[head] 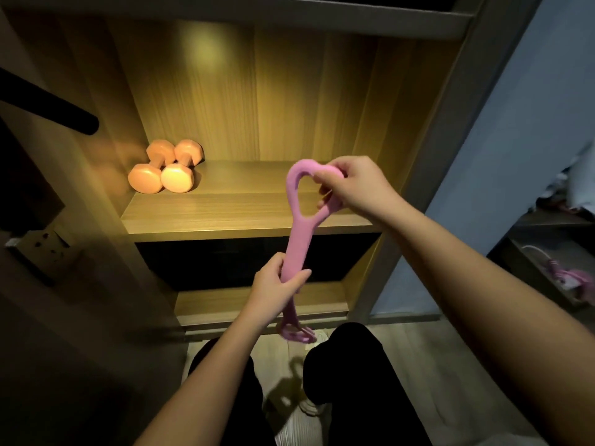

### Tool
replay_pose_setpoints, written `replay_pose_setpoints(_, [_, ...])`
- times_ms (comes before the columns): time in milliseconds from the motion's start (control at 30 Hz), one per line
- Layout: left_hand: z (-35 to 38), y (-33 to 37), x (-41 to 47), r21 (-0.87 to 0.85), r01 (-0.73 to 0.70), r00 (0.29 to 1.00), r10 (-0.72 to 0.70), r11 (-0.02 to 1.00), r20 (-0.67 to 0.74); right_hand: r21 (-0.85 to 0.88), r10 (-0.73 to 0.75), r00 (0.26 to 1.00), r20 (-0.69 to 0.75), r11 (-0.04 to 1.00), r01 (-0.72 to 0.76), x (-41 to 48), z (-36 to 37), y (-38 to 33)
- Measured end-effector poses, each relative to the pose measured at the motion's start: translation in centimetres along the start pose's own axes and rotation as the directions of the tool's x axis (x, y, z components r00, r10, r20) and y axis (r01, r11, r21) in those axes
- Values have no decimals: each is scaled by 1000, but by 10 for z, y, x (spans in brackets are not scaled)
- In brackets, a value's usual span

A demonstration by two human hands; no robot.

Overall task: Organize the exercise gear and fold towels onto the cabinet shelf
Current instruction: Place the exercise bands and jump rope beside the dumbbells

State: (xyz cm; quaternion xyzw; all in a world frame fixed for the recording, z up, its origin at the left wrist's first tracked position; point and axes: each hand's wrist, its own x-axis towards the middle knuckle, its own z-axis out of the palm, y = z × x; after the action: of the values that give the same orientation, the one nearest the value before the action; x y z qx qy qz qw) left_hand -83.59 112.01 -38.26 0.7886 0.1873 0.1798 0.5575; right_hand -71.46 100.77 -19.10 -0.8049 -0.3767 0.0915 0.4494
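Two trouser legs [354,381]: black, nearest the viewer at bottom centre; a white shoe [297,429] shows between them on the pale floor [450,365].
Left hand [278,283]: fingers and thumb curled tightly round the middle stem of the pink resistance band [297,243].
Band, position: held in the air in front of the cabinet, running upright from near to far; not resting on any shelf.
Band, lower loop [297,339]: hangs below the left hand, near the front edge of the bottom shelf [257,304].
Band, upper loop [292,194]: spread into a heart-like outline, in front of the right part of the lit shelf [225,210].
Right hand [354,185]: clamped on the right side of the upper loop, fingers hooked through it.
Lit shelf: wood grain, middle level, lamp glow on the back panel.
Dumbbells [165,167]: two, orange, side by side and touching, at the far left of the lit shelf, well apart from the band.
Black bar [64,114]: juts in from the left edge, above the dumbbells.
Side shelf [531,262]: far right, dim; pink items [576,281] lie on it, detail not legible.
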Motion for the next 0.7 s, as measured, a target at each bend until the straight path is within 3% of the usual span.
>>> replay_pose_setpoints(100, [-1, -9, 13, 249, 7, 998, 8, 968, -59, 48, 133, 987, -92, 991, -129, 22, -17, 8])
replay_pose_setpoints(233, [-17, -11, 29, 487, -66, 997, 72, 871, 7, 124, 266, 950, -160, 961, -248, 35, -28, 32])
replay_pose_setpoints(333, [-29, -7, 36, 551, -88, 996, 82, 830, 35, 232, 359, 916, -177, 920, -316, 37, -26, 51])
replay_pose_setpoints(467, [-49, -17, 30, 688, -12, 999, -18, 725, 37, 370, 467, 848, -252, 856, -362, 44, -36, 67])
replay_pose_setpoints(633, [-65, -27, 18, 794, -3, 993, -93, 607, 74, 328, 525, 823, -216, 834, -445, 42, -31, 91])
replay_pose_setpoints(700, [-69, -26, 17, 765, 16, 981, -158, 644, 112, 351, 556, 809, -191, 808, -473, 40, -22, 101])
